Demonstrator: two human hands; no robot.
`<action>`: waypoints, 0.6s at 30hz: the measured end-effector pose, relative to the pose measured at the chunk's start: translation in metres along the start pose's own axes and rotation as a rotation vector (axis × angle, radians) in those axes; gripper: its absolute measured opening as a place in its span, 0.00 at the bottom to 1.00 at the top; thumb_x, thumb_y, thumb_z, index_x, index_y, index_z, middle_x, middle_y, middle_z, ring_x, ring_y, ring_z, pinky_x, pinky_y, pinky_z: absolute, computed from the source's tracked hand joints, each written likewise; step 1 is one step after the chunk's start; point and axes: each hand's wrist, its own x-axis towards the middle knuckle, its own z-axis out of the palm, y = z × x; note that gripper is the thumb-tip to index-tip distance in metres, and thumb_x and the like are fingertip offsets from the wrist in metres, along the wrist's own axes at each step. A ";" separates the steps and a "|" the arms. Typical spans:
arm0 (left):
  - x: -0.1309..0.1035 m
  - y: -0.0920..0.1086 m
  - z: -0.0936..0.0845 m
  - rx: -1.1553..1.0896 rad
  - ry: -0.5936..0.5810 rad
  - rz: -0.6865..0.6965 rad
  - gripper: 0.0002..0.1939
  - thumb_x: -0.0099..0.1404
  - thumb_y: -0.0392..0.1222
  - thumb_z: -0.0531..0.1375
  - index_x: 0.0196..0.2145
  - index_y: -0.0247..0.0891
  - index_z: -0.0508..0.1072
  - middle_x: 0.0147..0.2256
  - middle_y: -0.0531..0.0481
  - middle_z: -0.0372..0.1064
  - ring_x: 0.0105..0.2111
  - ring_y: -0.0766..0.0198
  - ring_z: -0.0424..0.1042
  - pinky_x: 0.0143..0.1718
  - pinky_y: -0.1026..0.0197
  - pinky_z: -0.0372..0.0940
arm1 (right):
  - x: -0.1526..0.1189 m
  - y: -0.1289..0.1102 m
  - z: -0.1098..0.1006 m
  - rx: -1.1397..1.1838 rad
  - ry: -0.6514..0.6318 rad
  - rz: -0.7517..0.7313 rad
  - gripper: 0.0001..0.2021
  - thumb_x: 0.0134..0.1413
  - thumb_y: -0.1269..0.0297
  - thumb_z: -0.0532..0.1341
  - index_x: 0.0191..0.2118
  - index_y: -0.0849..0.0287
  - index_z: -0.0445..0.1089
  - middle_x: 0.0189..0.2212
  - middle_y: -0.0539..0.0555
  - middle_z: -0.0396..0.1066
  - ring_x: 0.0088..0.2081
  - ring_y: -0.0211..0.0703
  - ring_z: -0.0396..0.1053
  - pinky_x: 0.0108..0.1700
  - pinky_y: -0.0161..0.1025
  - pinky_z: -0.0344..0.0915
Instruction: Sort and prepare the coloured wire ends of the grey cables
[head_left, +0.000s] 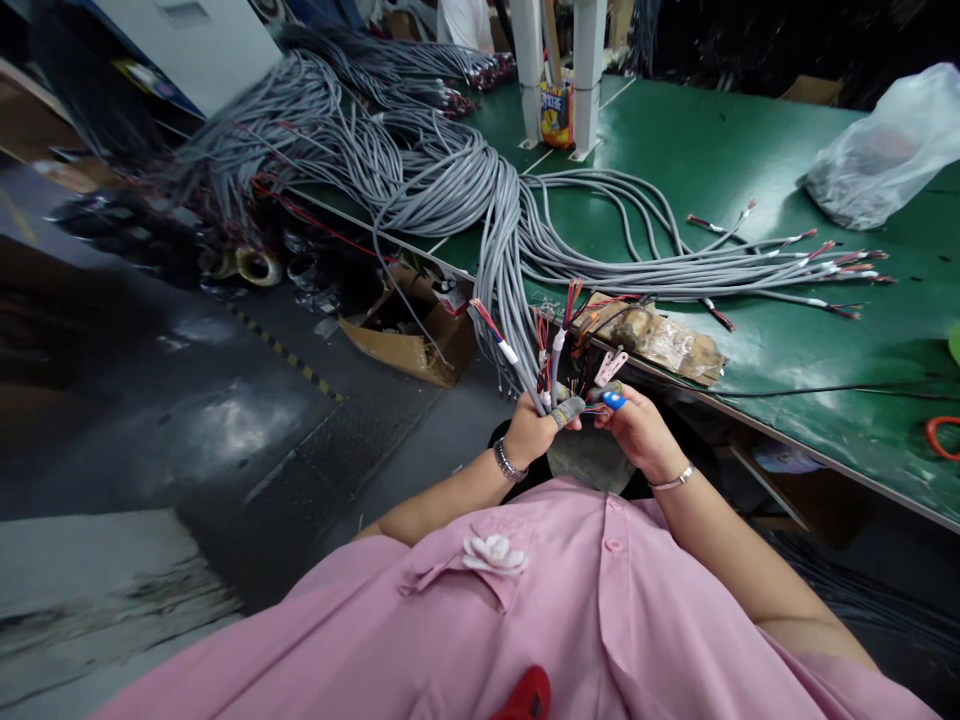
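Observation:
Just past the front edge of the green table, my left hand (pixel 534 432) is closed around the ends of several grey cables (pixel 504 262), with a grey covering on its thumb. Thin coloured wires (pixel 576 392) fan out between my two hands. My right hand (pixel 636 432) pinches at these wires from the right; a blue cover (pixel 613 400) sits on one of its digits. A pink clip (pixel 611 368) is just above the right fingers. White-sleeved cable ends with red and purple wires (pixel 559 340) stand up beside my left hand.
A large heap of grey cables (pixel 435 180) covers the left of the green table (pixel 697 130). A taped cardboard piece (pixel 660 340) lies near its edge. A plastic bag (pixel 885 150) and orange handle (pixel 934 438) are at right. An open carton (pixel 409 345) stands below.

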 end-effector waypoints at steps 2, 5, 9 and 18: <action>0.002 0.002 0.001 -0.024 -0.005 -0.016 0.18 0.59 0.50 0.65 0.20 0.35 0.73 0.20 0.50 0.71 0.21 0.68 0.68 0.25 0.65 0.63 | 0.004 -0.003 -0.002 0.108 0.022 0.049 0.16 0.49 0.48 0.67 0.34 0.57 0.75 0.28 0.49 0.71 0.26 0.34 0.65 0.31 0.34 0.66; 0.005 0.006 0.003 -0.036 -0.037 -0.018 0.18 0.59 0.50 0.65 0.19 0.35 0.72 0.19 0.50 0.70 0.19 0.70 0.66 0.24 0.65 0.61 | 0.013 -0.009 -0.002 0.175 0.042 0.105 0.26 0.45 0.37 0.63 0.36 0.58 0.74 0.30 0.51 0.72 0.27 0.35 0.66 0.29 0.34 0.67; 0.008 0.010 0.007 -0.042 -0.078 -0.031 0.19 0.59 0.51 0.65 0.18 0.35 0.72 0.18 0.51 0.68 0.19 0.70 0.64 0.24 0.65 0.60 | 0.025 -0.016 0.004 0.150 0.083 0.053 0.21 0.46 0.43 0.67 0.34 0.58 0.73 0.27 0.49 0.71 0.25 0.33 0.64 0.28 0.33 0.66; 0.017 0.010 0.013 -0.020 -0.085 -0.039 0.21 0.58 0.53 0.65 0.17 0.35 0.71 0.17 0.51 0.67 0.18 0.71 0.63 0.24 0.65 0.60 | 0.038 -0.010 0.004 0.174 0.137 -0.016 0.19 0.47 0.43 0.67 0.33 0.56 0.72 0.27 0.48 0.72 0.27 0.37 0.68 0.30 0.35 0.65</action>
